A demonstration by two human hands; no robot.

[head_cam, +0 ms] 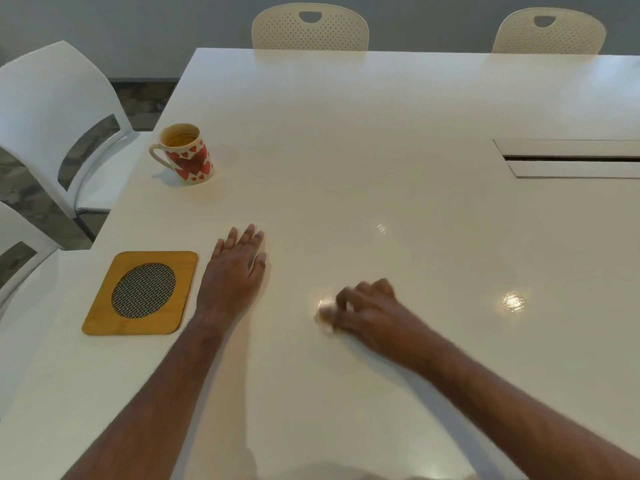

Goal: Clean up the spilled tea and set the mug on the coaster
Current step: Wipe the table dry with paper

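White glossy table (381, 150) fills most of the view, with ceiling lights reflected on its top; a grey wall stands behind. Two cream perforated chairs (310, 29) sit at the far edge, two white chairs (52, 109) along the left side. A recessed cable slot (571, 158) lies in the table at right.

Mug (185, 154), white with red hearts, stands upright near the table's left edge, handle pointing left, brown tea inside. It is well apart from the coaster (142, 293), a bamboo mat with an oval woven insert, lying flat nearer the person and bare.

Left hand (237, 268) rests palm-down on the table just right of the coaster, fingers straight, holding nothing. Right hand (370, 310) is blurred; its fingers are curled over a small crumpled white tissue (325, 318), pressing it onto the tabletop. Whether liquid lies under it I cannot tell.
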